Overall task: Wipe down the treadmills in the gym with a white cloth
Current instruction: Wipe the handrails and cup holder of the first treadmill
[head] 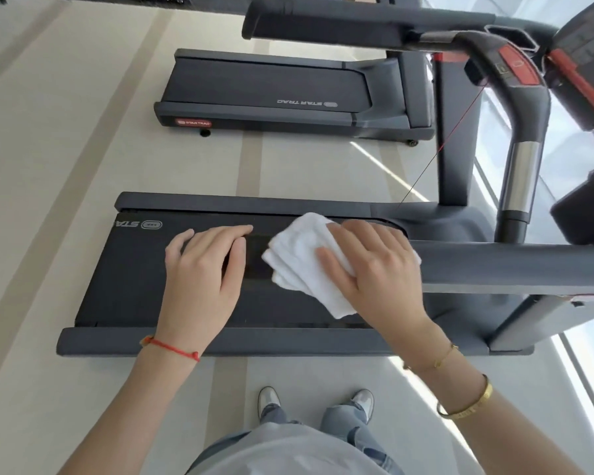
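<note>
- standing beside the near treadmill (93,341), looking down across its belt (124,286); shoes (362,404) on the pale floor (48,166) close to the side rail.
- right hand (374,265) lying flat on the white cloth (299,255), fingers nearly straight and spread, not curled around it; probably so for pressing a wide part of the cloth at one time.
- cloth folded in several layers, its edges showing like steps under the fingers; folded probably to give a thick pad and clean faces for turning later.
- cloth placed over the belt, toward the front end, near the dark grey handrail (511,265) which crosses in front of the belt there; whether pressed on the belt or held just above it, cannot tell.
- left hand (203,265) open and holding nothing, fingers straight and close together, over the belt just beside the cloth; seems there for support while leaning forward, but contact not certain.
- red string (172,347) on the left wrist, gold bangle (467,404) on the right.
- second treadmill (271,94) further away, well apart, nothing lying on it; judged as not yet reached, so much of the task probably left.
- red safety cord (439,145) hanging from the console toward the base; a possible thing to catch when wiping higher.
</note>
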A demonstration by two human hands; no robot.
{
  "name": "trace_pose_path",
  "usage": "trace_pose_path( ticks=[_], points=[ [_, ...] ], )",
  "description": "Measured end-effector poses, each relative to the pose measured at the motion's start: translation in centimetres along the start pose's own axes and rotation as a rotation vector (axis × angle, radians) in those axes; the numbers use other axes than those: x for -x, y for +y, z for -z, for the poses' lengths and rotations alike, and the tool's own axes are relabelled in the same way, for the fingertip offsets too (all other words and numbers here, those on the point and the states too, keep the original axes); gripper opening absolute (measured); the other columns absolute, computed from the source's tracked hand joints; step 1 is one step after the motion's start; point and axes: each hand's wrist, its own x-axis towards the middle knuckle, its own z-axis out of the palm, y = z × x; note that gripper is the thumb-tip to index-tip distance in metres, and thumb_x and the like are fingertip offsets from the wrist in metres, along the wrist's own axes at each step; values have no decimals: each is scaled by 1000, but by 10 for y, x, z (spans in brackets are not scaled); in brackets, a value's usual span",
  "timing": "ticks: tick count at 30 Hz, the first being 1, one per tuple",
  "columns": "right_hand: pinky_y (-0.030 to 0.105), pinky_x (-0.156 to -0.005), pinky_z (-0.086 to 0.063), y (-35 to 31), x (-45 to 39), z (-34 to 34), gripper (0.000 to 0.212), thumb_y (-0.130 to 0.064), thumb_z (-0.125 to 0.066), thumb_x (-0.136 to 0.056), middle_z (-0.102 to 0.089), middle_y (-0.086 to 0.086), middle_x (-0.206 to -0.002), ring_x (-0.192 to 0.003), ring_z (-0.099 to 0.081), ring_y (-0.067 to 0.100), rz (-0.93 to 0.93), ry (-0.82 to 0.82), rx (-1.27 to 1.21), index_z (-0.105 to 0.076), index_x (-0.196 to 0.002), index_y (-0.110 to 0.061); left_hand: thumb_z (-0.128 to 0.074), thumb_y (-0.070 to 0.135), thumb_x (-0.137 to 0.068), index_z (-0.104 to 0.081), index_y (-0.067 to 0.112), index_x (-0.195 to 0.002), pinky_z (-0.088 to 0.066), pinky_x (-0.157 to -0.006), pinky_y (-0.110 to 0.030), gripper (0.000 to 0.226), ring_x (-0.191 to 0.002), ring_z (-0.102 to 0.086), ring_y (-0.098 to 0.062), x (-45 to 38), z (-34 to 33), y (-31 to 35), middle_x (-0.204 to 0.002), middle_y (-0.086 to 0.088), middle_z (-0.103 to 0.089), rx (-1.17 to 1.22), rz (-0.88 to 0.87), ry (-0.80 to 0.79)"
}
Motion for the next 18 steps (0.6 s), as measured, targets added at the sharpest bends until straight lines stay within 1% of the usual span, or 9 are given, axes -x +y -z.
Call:
trace_pose_path(
  ticks=[2, 4, 6, 7, 9, 11, 14, 16, 18],
  points=[
    [38, -72, -45, 11, 4, 6, 30, -32, -50, -96, -62, 1, -75, -68, -54, 25, -131, 9, 30, -67, -79, -14, -40, 20, -101, -68, 16, -115, -37, -104, -49, 31, -104, -65, -14, 1, 1, -1, -113, 6, -70, 34, 1, -16],
    [39, -64, -43, 6, -5, 1, 35, -28, -49, -92, -50, 2, -58, -55, -44, 25, -243, 13, 71, -53, -60, -15, -40, 20, -101, -67, 14, -119, -39, -103, -48, 33, -109, -64, -15, 2, 2, -3, -117, 5, -69, 74, 3, -47],
    [39, -57, -40, -13, -18, -8, 40, -29, -47, -90, -42, 2, -50, -49, -37, 25, -239, -4, 88, -41, -53, -15, -38, 19, -102, -66, 12, -121, -42, -100, -48, 34, -112, -62, -17, 2, 4, -5, -119, 3, -67, 109, 7, -78],
    [38, -56, -39, -24, -22, -13, 41, -30, -47, -91, -42, 2, -50, -48, -37, 25, -204, -6, 82, -41, -53, -15, -38, 18, -101, -66, 10, -119, -43, -98, -48, 34, -110, -62, -18, 2, 4, -5, -117, 2, -67, 119, 2, -87],
    [39, -58, -39, -34, -21, -18, 39, -32, -48, -94, -47, 1, -55, -51, -42, 25, -125, 1, 59, -52, -59, -16, -40, 14, -100, -66, 7, -113, -46, -93, -49, 30, -105, -63, -21, 3, 5, -6, -112, 0, -68, 129, -11, -96],
    [37, -65, -43, -26, -12, -15, 34, -35, -48, -96, -59, 0, -68, -61, -52, 24, -37, 9, 33, -67, -76, -16, -39, 14, -100, -66, 8, -116, -45, -95, -49, 32, -108, -62, -20, 3, 5, -6, -115, 1, -68, 141, -7, -106],
    [38, -77, -46, 2, 7, 0, 31, -35, -48, -98, -66, 1, -87, -77, -59, 24, 0, 26, 42, -70, -94, -14, -38, 19, -101, -64, 12, -124, -42, -101, -49, 36, -114, -61, -18, 3, 5, -3, -121, 2, -66, 138, 17, -98],
    [38, -75, -45, 17, 11, 8, 29, -30, -49, -97, -63, 1, -77, -70, -55, 26, -139, 63, 59, -68, -81, -14, -38, 19, -101, -64, 12, -124, -41, -104, -46, 35, -114, -60, -18, 3, 6, 0, -120, 2, -66, 118, 30, -87],
    [40, -67, -42, 15, 3, 5, 35, -25, -49, -93, -51, 1, -60, -58, -45, 26, -294, 107, 83, -54, -61, -14, -40, 16, -101, -64, 11, -123, -41, -103, -46, 33, -112, -61, -19, 3, 5, 3, -119, 0, -67, 93, 20, -86]
  ],
)
